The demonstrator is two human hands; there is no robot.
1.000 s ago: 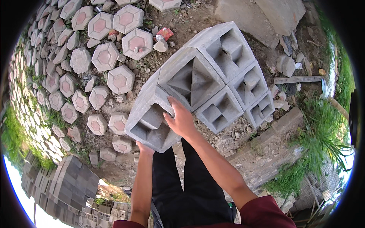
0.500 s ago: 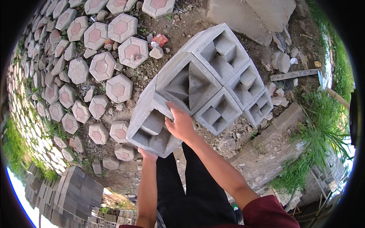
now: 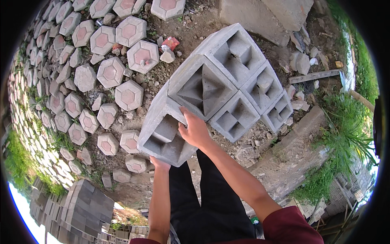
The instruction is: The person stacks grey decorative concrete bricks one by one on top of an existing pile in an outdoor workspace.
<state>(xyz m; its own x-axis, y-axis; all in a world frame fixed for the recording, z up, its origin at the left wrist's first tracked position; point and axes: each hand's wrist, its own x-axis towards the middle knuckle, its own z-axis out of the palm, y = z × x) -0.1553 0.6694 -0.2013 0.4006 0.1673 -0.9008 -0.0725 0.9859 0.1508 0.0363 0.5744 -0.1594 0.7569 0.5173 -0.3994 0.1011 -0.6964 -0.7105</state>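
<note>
A grey concrete ventilation block (image 3: 164, 131) with a square recessed opening is between my two hands. My right hand (image 3: 195, 129) is closed over its right rim, thumb at the opening and fingers along the top edge. At the lower edge my left hand (image 3: 161, 164) supports the block from below, most of its fingers hidden under it. The held block sits against the end of a stack of similar blocks (image 3: 239, 90), whose patterned faces point up toward me. I cannot tell whether it rests on the stack or only touches it.
Hexagonal pavers (image 3: 128, 95) with reddish centres lie across the ground at left. A large concrete slab (image 3: 260, 22) lies at the far side. Rubble, a wooden strip (image 3: 315, 77) and grass (image 3: 337, 138) are at right. More stacked blocks (image 3: 87, 207) stand at lower left.
Both hands keep the same hold on the block. The view has shifted slightly; the block has barely moved relative to the stack.
</note>
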